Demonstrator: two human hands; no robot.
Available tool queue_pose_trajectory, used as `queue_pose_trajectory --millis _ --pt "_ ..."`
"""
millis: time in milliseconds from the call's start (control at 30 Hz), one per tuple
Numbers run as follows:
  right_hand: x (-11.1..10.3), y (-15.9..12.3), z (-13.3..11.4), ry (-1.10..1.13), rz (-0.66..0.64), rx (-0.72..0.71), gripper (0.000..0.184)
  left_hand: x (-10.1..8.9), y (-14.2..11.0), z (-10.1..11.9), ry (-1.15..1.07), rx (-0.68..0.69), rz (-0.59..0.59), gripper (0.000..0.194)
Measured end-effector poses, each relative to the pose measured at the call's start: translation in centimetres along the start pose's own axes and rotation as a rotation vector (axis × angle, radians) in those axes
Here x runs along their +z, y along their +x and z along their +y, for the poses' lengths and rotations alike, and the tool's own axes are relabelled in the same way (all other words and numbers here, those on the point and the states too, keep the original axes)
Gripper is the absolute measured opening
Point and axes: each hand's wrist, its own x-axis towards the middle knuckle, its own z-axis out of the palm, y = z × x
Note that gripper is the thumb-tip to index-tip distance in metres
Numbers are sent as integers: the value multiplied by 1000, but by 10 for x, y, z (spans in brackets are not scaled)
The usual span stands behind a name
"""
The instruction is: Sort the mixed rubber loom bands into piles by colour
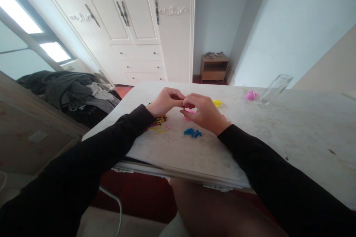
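Above the white table (167,152), my left hand (168,102) and my right hand (204,112) meet at the fingertips. A small red loop (184,108) shows between the thumb and fingers of my right hand. My left hand is closed in a pinch against it, its fingertips partly hidden by my right fingers. Small blue loops (192,132) lie in a pile just below my hands. A mixed pile of yellow, black and red loops (160,120) is beside my left wrist. Pink pieces (188,115) are partly hidden behind my right hand, and a yellow pile (217,103) lies beyond it.
A clear glass bottle (276,89) leans on the table at the right, with a pink-purple round object (251,95) beside it. Dark clothes (66,90) are heaped left of the table. A white wardrobe (139,26) and a small wooden nightstand (214,68) stand behind.
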Motion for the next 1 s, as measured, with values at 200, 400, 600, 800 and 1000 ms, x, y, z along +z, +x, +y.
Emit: queue_pose_trajectory --millis 200,400,600,800,1000 --pt "-1 1 1 -5 53 -8 15 -5 1 -1 10 1 88 34" --pt "-31 -2 11 211 9 173 6 -8 -1 5 11 -25 151 31" --pt "-95 -18 53 109 -187 404 9 -9 -3 11 31 -69 125 29" --pt "-110 -30 66 92 -417 454 15 -10 -4 9 78 -94 99 29" --pt "-94 -25 55 -21 -264 330 14 -10 -4 8 66 -114 29 31"
